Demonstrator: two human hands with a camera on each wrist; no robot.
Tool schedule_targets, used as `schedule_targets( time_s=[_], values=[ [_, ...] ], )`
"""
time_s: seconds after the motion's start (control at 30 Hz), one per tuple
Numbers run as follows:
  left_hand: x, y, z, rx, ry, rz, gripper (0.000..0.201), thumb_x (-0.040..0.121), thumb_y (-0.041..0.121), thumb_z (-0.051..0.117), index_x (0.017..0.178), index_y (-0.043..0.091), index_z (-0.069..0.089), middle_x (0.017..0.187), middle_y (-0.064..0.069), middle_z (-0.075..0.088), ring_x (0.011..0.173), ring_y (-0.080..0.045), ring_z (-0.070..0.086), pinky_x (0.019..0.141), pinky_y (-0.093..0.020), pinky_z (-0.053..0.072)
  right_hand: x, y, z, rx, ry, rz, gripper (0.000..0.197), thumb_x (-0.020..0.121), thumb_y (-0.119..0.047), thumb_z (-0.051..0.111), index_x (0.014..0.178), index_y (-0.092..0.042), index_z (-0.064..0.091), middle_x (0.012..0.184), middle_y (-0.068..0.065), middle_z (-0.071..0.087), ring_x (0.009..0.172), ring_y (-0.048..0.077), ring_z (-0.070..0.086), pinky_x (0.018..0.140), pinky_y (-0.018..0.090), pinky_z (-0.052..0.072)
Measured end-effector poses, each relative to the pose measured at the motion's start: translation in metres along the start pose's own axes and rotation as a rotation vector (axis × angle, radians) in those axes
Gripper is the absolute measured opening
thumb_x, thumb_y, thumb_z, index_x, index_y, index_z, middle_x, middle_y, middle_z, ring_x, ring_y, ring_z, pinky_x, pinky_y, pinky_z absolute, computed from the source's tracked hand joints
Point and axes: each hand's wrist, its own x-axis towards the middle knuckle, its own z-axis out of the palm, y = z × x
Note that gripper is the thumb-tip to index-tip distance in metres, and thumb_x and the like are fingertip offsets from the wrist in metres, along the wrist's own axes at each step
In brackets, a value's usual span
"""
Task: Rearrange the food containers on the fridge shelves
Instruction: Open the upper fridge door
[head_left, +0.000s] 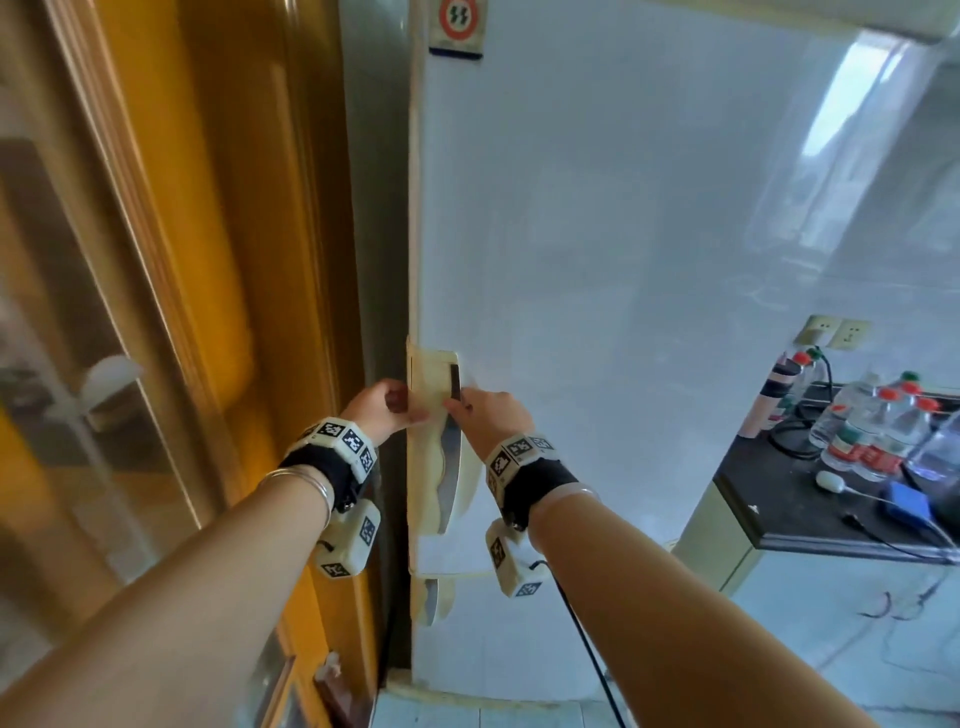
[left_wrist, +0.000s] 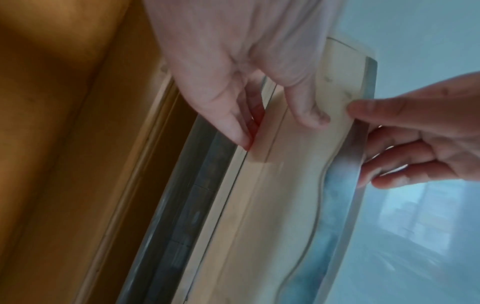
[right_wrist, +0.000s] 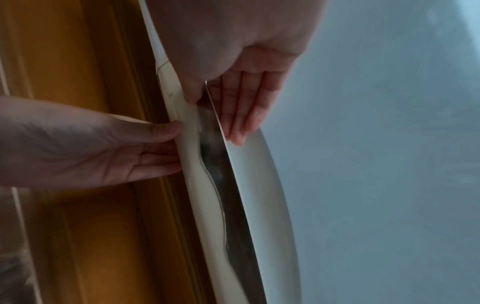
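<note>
The white fridge door (head_left: 623, 260) is closed, so no shelves or food containers can be seen. Its cream handle (head_left: 436, 467) with a metal strip runs down the door's left edge. My left hand (head_left: 384, 405) grips the handle's outer left edge, with the thumb on the front face. My right hand (head_left: 488, 410) grips it from the right, fingers inside the recess and thumb on the front. The left wrist view has my left hand (left_wrist: 275, 127) and right hand (left_wrist: 405, 144) at the same height on the handle (left_wrist: 298, 185). The right wrist view gives my right hand (right_wrist: 218, 115), left hand (right_wrist: 145, 144) and handle (right_wrist: 207, 205).
A yellow wooden door frame (head_left: 208, 260) stands close on the fridge's left. A second handle (head_left: 434, 597) sits lower down. At the right, a black counter (head_left: 779, 493) carries several water bottles (head_left: 883, 431), a blue box (head_left: 906, 504) and cables. A cable (head_left: 587, 649) hangs from my right wrist.
</note>
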Motion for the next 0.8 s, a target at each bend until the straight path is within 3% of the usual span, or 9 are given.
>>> schedule_targets(
  time_s=[0.13, 0.2, 0.27, 0.37, 0.43, 0.5, 0.57, 0.67, 0.8],
  values=[
    [-0.029, -0.003, -0.005, 0.023, -0.063, 0.044, 0.052, 0.080, 0.029, 0.071, 0.123, 0.007, 0.053, 0.128, -0.012, 0.061, 0.118, -0.029, 0.057, 0.104, -0.041, 0.044, -0.035, -0.004, -0.013, -0.012, 0.148, 0.035, 0.038, 0.096, -0.043, 0.035, 0.101, -0.019, 0.063, 0.098, 0.009, 0.069, 0.091, 0.030, 0.065, 0.073, 0.032, 0.049],
    [-0.048, -0.004, -0.007, 0.058, -0.096, 0.083, 0.049, 0.081, 0.032, 0.068, 0.121, 0.007, 0.054, 0.126, -0.012, 0.062, 0.115, -0.029, 0.059, 0.102, -0.039, 0.045, -0.055, -0.006, -0.017, 0.010, 0.252, 0.044, 0.032, 0.096, -0.040, 0.037, 0.104, -0.017, 0.058, 0.102, 0.007, 0.068, 0.091, 0.030, 0.065, 0.069, 0.031, 0.046],
    [-0.067, -0.004, -0.007, 0.065, -0.124, 0.099, 0.047, 0.083, 0.031, 0.066, 0.121, 0.006, 0.054, 0.121, -0.008, 0.063, 0.114, -0.027, 0.059, 0.100, -0.037, 0.044, -0.076, -0.010, -0.019, 0.077, 0.362, 0.016, 0.027, 0.095, -0.037, 0.042, 0.112, -0.017, 0.050, 0.112, 0.003, 0.061, 0.092, 0.027, 0.065, 0.071, 0.033, 0.052],
    [-0.099, -0.008, -0.005, 0.018, -0.194, 0.102, 0.037, 0.086, 0.033, 0.063, 0.116, 0.013, 0.056, 0.111, 0.003, 0.059, 0.106, -0.019, 0.057, 0.101, -0.034, 0.043, -0.109, -0.019, -0.020, 0.088, 0.517, -0.034, 0.045, 0.091, -0.035, 0.050, 0.132, -0.020, 0.039, 0.128, 0.005, 0.046, 0.103, 0.026, 0.060, 0.083, 0.043, 0.055],
    [-0.116, -0.009, -0.001, -0.097, -0.249, 0.102, 0.023, 0.089, 0.033, 0.058, 0.105, 0.016, 0.058, 0.121, -0.006, 0.061, 0.112, -0.023, 0.058, 0.106, -0.040, 0.043, -0.127, -0.026, -0.023, 0.078, 0.585, -0.008, 0.061, 0.087, -0.036, 0.055, 0.142, -0.023, 0.031, 0.136, 0.008, 0.040, 0.114, 0.027, 0.054, 0.093, 0.043, 0.051],
    [-0.135, -0.010, 0.002, -0.159, -0.298, 0.104, 0.032, 0.094, 0.032, 0.050, 0.111, 0.007, 0.059, 0.128, -0.015, 0.058, 0.120, -0.030, 0.056, 0.108, -0.045, 0.043, -0.147, -0.034, -0.026, 0.072, 0.617, 0.073, 0.073, 0.084, -0.042, 0.058, 0.146, -0.028, 0.022, 0.143, 0.007, 0.033, 0.123, 0.027, 0.047, 0.100, 0.044, 0.046],
    [-0.153, -0.013, 0.005, -0.107, -0.337, 0.131, 0.049, 0.093, 0.042, 0.043, 0.118, 0.002, 0.057, 0.126, -0.017, 0.060, 0.117, -0.031, 0.058, 0.105, -0.046, 0.045, -0.168, -0.042, -0.029, 0.042, 0.642, 0.152, 0.081, 0.082, -0.046, 0.058, 0.149, -0.030, 0.014, 0.148, 0.005, 0.027, 0.130, 0.027, 0.041, 0.106, 0.044, 0.041],
    [-0.175, -0.016, 0.006, 0.087, -0.294, 0.199, 0.054, 0.092, 0.048, 0.038, 0.116, 0.005, 0.061, 0.118, -0.017, 0.066, 0.109, -0.031, 0.063, 0.100, -0.040, 0.048, -0.193, -0.050, -0.035, 0.092, 0.687, 0.256, 0.093, 0.079, -0.045, 0.063, 0.150, -0.032, 0.005, 0.151, 0.005, 0.022, 0.134, 0.029, 0.036, 0.110, 0.048, 0.035],
    [-0.202, -0.008, 0.004, 0.212, -0.256, 0.281, 0.045, 0.100, 0.032, 0.034, 0.131, 0.007, 0.053, 0.136, -0.012, 0.056, 0.124, -0.026, 0.053, 0.106, -0.032, 0.039, -0.218, -0.051, -0.045, 0.155, 0.711, 0.404, 0.104, 0.076, -0.043, 0.066, 0.150, -0.030, -0.006, 0.151, 0.007, 0.020, 0.127, 0.034, 0.045, 0.105, 0.050, 0.040]
  ],
)
